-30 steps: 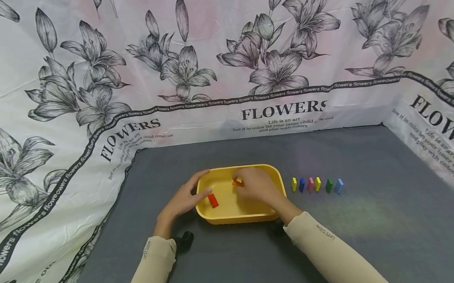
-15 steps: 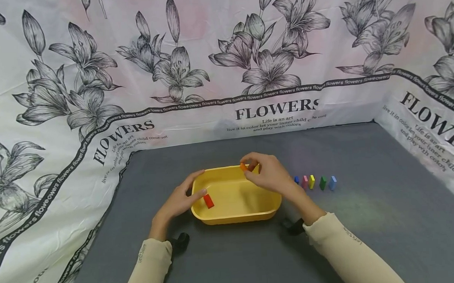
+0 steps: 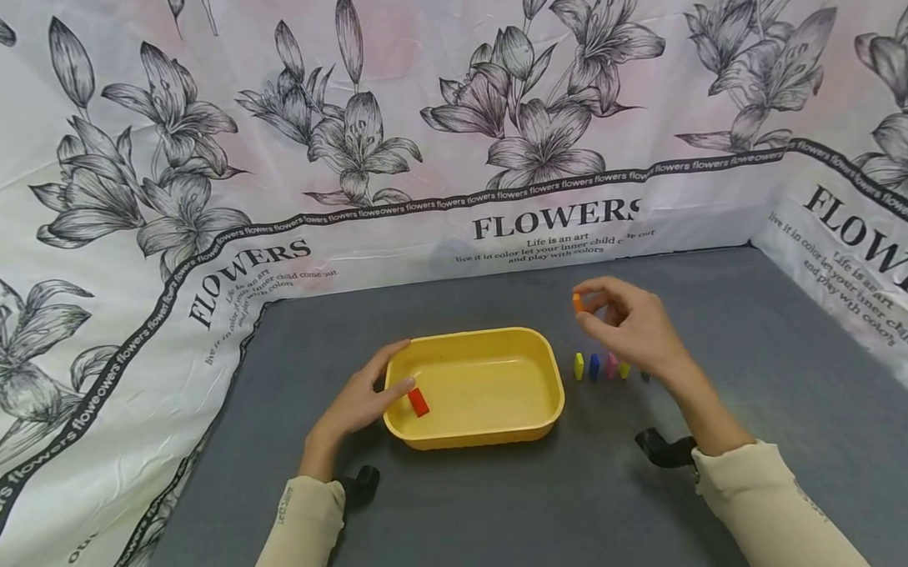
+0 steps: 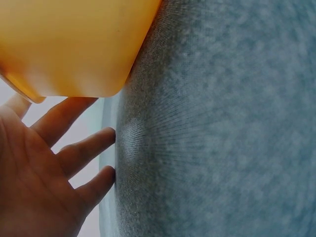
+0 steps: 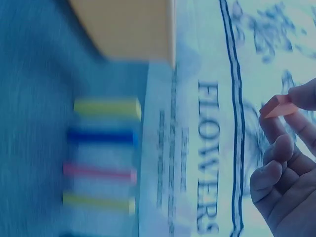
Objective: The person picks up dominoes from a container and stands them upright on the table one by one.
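In the head view my left hand [image 3: 362, 395] holds the left end of a yellow plastic tub [image 3: 480, 391], thumb over the rim and fingers along the outside. A red block [image 3: 418, 402] lies flat inside the tub near that thumb. My right hand [image 3: 639, 325] pinches a small orange block [image 3: 577, 303] between thumb and fingertips, above the table and beyond a row of upright blocks. In this row are a yellow block [image 3: 579, 367], a blue block [image 3: 595, 367], a pink block [image 3: 612, 366] and a second yellow one; the hand and wrist cover its right part.
The row of blocks stands just right of the tub on a dark grey tabletop [image 3: 462, 517]. White cloth printed with flowers [image 3: 539, 139] hangs behind the table and along its sides. Black wrist mounts [image 3: 664, 448] stick out below both wrists.
My right hand has lifted the orange block out of the tub and carried it right, past the tub's right end. My left hand stays at the tub; the red block lies as before.
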`<state>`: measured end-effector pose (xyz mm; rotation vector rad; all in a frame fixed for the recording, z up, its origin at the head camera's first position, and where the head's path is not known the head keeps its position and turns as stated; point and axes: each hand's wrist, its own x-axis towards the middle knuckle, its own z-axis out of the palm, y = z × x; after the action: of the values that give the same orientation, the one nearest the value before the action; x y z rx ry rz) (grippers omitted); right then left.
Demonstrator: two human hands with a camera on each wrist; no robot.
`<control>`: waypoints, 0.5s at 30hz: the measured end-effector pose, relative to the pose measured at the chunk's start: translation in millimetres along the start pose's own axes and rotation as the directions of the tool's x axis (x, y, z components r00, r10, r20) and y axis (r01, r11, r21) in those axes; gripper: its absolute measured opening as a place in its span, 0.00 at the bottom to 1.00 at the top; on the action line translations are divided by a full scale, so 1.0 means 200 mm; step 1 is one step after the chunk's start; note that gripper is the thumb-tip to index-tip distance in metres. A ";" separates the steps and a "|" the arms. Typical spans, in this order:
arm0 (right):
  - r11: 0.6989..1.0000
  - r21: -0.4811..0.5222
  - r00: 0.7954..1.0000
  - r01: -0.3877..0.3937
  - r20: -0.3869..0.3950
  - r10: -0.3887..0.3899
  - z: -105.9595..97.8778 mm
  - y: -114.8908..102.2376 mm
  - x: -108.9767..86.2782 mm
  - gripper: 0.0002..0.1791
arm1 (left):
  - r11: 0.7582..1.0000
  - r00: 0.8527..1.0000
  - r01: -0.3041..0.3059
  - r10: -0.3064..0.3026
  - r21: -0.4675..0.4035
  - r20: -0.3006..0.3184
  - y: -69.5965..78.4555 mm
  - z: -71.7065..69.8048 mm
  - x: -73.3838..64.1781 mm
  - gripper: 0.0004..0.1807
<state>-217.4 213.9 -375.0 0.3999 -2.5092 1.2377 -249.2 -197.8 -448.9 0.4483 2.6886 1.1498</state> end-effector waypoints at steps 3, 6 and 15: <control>1.000 -0.022 0.999 0.009 -0.048 -0.010 -0.09 0.05 -0.03 0.17 | 1.000 1.000 0.002 -0.002 -0.007 0.000 0.00 0.00 0.00 0.36; 0.999 -0.036 0.995 -0.026 -0.094 0.023 -0.16 0.09 -0.06 0.17 | 1.000 1.000 0.008 -0.008 -0.013 0.001 0.00 0.00 0.00 0.36; 0.994 -0.026 0.986 -0.108 -0.134 0.103 -0.34 0.25 -0.15 0.18 | 1.000 1.000 0.021 -0.021 -0.003 0.002 0.00 0.00 0.00 0.36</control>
<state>-198.8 300.4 -383.8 0.1720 -2.4611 1.2170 -249.7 -197.5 -449.1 0.4197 2.6829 1.1468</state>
